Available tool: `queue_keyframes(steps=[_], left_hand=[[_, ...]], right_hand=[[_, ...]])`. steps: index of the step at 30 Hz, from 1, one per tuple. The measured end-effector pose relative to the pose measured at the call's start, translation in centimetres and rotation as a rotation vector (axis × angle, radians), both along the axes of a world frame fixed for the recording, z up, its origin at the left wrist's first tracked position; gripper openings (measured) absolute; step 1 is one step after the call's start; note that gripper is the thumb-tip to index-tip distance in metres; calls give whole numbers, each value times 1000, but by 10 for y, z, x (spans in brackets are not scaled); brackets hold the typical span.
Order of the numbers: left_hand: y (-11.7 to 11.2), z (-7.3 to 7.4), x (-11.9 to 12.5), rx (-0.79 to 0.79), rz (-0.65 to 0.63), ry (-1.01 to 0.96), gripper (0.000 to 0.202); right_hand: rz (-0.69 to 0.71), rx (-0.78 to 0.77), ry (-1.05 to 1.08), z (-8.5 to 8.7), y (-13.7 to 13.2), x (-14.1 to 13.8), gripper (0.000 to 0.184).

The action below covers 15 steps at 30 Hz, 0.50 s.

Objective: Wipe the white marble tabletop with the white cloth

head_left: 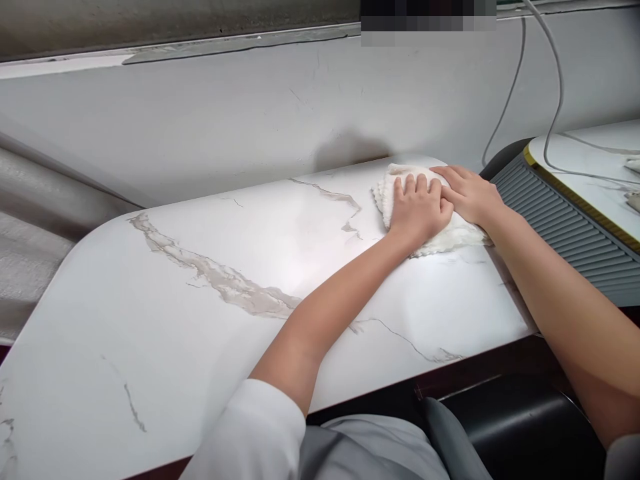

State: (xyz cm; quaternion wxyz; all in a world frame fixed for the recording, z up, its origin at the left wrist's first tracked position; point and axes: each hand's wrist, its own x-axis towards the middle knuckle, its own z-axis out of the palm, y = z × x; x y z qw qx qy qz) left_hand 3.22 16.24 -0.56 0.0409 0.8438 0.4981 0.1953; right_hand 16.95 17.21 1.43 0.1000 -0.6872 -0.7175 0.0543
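Note:
A white, fluffy cleaning cloth (pixel 440 240) with ruffled edges lies bunched on the white marble-patterned tabletop (pixel 240 373), near its far right corner. My left hand (pixel 419 208) rests palm down on the cloth, its fingers stretched forward and slightly apart. Just right of it, my right hand (pixel 470 193) lies flat over the cloth's right part, fingers extended toward the left hand. The two hands touch or nearly touch at the left thumb. Both palms and the cloth beneath them are hidden.
A pale wall (pixel 200 133) runs behind the table. At right stands a grey ribbed panel (pixel 575 227) beside another marble-patterned table (pixel 590 147), with a grey cable (pixel 557 87) hanging over it. A black chair (pixel 525 420) is at the near edge; a curtain (pixel 30 253) hangs at left.

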Motion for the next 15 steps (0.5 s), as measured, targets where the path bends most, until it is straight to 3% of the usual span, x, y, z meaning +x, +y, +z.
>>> queue_keyframes(steps=[8, 15], left_hand=[[37, 1, -17, -9, 119, -25, 44], [65, -2, -40, 22, 118, -104, 40]], right_hand=[[80, -8, 43, -3, 56, -18, 48], [132, 67, 50, -12, 91, -37, 54]])
